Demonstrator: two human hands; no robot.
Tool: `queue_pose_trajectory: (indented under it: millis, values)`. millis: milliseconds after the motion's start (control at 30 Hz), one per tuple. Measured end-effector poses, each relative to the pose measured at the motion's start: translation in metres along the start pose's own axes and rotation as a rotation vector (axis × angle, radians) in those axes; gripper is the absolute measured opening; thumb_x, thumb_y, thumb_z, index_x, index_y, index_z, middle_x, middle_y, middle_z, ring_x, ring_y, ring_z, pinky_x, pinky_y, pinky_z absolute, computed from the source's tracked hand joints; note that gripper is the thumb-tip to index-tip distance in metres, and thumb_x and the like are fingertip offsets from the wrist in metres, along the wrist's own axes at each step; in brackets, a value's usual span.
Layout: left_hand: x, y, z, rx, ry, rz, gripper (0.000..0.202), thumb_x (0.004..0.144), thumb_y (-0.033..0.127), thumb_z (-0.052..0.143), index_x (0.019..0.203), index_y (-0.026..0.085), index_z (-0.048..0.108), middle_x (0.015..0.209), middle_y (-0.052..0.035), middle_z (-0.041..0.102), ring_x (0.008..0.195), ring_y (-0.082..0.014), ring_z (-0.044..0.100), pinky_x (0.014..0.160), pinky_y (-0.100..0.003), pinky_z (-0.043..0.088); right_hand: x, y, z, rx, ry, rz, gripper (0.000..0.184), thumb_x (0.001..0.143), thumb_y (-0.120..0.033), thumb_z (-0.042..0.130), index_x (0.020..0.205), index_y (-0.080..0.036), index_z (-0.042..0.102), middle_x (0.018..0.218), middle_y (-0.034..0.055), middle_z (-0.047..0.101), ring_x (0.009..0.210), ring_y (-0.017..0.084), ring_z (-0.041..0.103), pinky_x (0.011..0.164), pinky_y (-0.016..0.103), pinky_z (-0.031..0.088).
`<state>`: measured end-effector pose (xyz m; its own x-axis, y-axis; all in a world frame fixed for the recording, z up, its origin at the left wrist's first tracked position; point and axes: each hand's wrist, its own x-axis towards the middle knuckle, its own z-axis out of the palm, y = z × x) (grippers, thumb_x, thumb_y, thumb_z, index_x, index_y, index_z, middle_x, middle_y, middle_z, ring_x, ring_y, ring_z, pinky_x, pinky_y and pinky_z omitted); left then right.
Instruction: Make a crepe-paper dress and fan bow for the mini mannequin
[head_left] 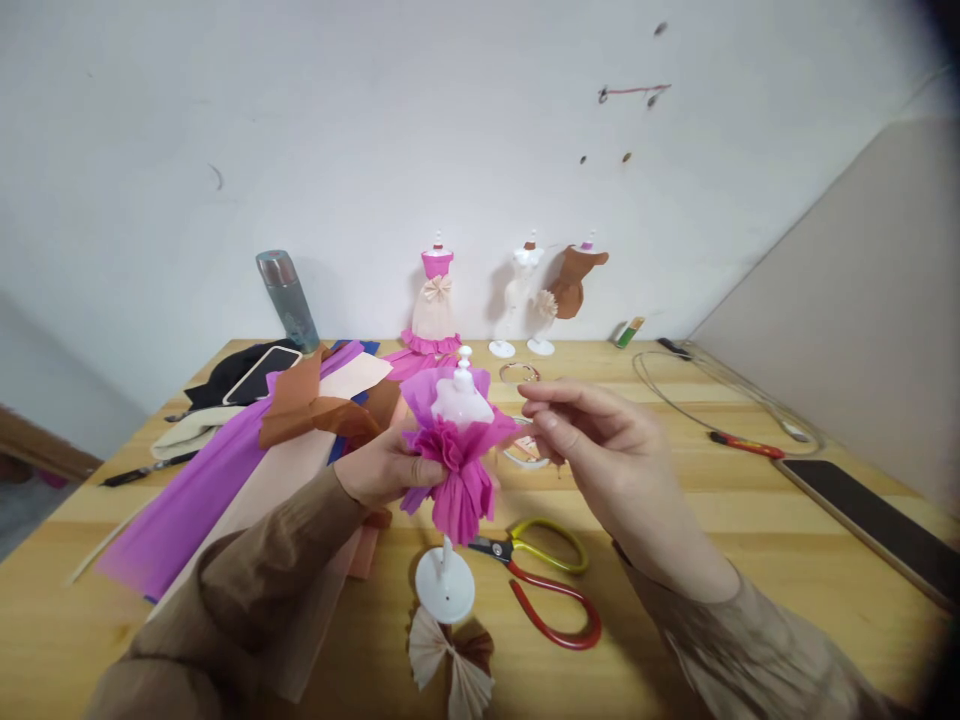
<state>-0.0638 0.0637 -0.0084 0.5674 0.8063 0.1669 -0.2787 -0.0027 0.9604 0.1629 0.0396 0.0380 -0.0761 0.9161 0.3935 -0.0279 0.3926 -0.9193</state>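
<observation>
Left hand (382, 468) is clenched around the waist of the mini mannequin (459, 398), held up off the table (750, 560) at centre frame. It pins the magenta crepe skirt (459, 490) against the form. The mannequin's round base (445, 588) hangs low, just above or on the wood; we can't tell which.

Right hand (600, 450) sits just beside the bust with thumb and fingertips (534, 415) pinched together. It possibly holds a bit of tape or thread, but that is too small for us to confirm.

Risks, as we judge them:
- The crepe is gathered only by the left-hand squeeze, so a loosened grip would let the pleats spring open or slide down the pole.
- Thin paper could tear if the right hand tugs at the lilac collar (427, 392).
- The scissors (540, 575) lie open-handled right under the work, so a dropped form could land on them.

Counts:
- Mannequins: four, one in hand and three dressed forms (436, 300) standing at the back wall.
- Scissors: one.
- Folded paper bow (454, 660): one, at the near edge.
- Phones: two, one left (262, 375) and one right (877, 520).
- Flask (289, 298): one.
- Red-handled tool (742, 443): one.
- Loose paper sheets (195, 490): several colours, overlapping, not countable.
</observation>
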Motion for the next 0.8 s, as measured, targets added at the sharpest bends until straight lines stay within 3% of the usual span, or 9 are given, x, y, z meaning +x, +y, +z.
queue_pose_trajectory:
  millis: [67, 133, 333, 533, 800]
  values:
    - [-0.001, -0.004, 0.012, -0.055, -0.035, -0.029, 0.054, 0.069, 0.041, 0.081, 0.114, 0.018, 0.062, 0.107, -0.0102, 0.067, 0.100, -0.0231, 0.062, 0.087, -0.037, 0.052, -0.002, 0.001, 0.002, 0.038, -0.014, -0.022, 0.015, 0.079, -0.021, 0.068, 0.093, -0.021, 0.073, 0.071, 0.0006, 0.068, 0.053, 0.009, 0.057, 0.048, 0.021, 0.049]
    - [-0.001, -0.005, 0.018, -0.135, -0.041, -0.050, 0.058, 0.065, 0.045, 0.082, 0.112, 0.017, 0.063, 0.098, -0.0097, 0.068, 0.097, -0.0248, 0.064, 0.085, -0.036, 0.051, -0.003, 0.001, 0.003, 0.061, -0.038, -0.042, 0.014, 0.080, -0.019, 0.067, 0.093, -0.021, 0.073, 0.071, 0.0002, 0.069, 0.054, 0.009, 0.059, 0.050, 0.022, 0.051]
    - [0.003, -0.006, 0.017, -0.217, -0.130, -0.128, 0.049, 0.066, 0.046, 0.080, 0.100, 0.014, 0.066, 0.087, -0.0102, 0.069, 0.090, -0.0258, 0.067, 0.082, -0.037, 0.052, -0.004, -0.001, 0.001, 0.047, -0.054, -0.035, 0.013, 0.081, -0.019, 0.067, 0.092, -0.021, 0.072, 0.075, 0.0010, 0.068, 0.055, 0.009, 0.061, 0.050, 0.022, 0.053]
    - [0.004, -0.008, 0.017, -0.275, -0.185, -0.109, 0.043, 0.069, 0.045, 0.078, 0.096, 0.013, 0.067, 0.087, -0.0109, 0.069, 0.086, -0.0248, 0.069, 0.078, -0.036, 0.053, -0.007, -0.004, -0.001, 0.034, -0.066, -0.066, 0.012, 0.082, -0.020, 0.066, 0.091, -0.021, 0.073, 0.076, 0.0017, 0.068, 0.055, 0.009, 0.060, 0.048, 0.022, 0.053]
    - [0.002, 0.000, 0.019, -0.157, 0.017, -0.013, 0.035, 0.069, 0.039, 0.080, 0.089, 0.013, 0.068, 0.077, -0.0059, 0.067, 0.070, -0.0159, 0.064, 0.066, -0.026, 0.050, -0.016, -0.017, -0.005, 0.037, -0.087, -0.183, 0.020, 0.085, -0.013, 0.062, 0.096, -0.025, 0.073, 0.081, 0.0016, 0.065, 0.056, 0.009, 0.060, 0.048, 0.022, 0.050]
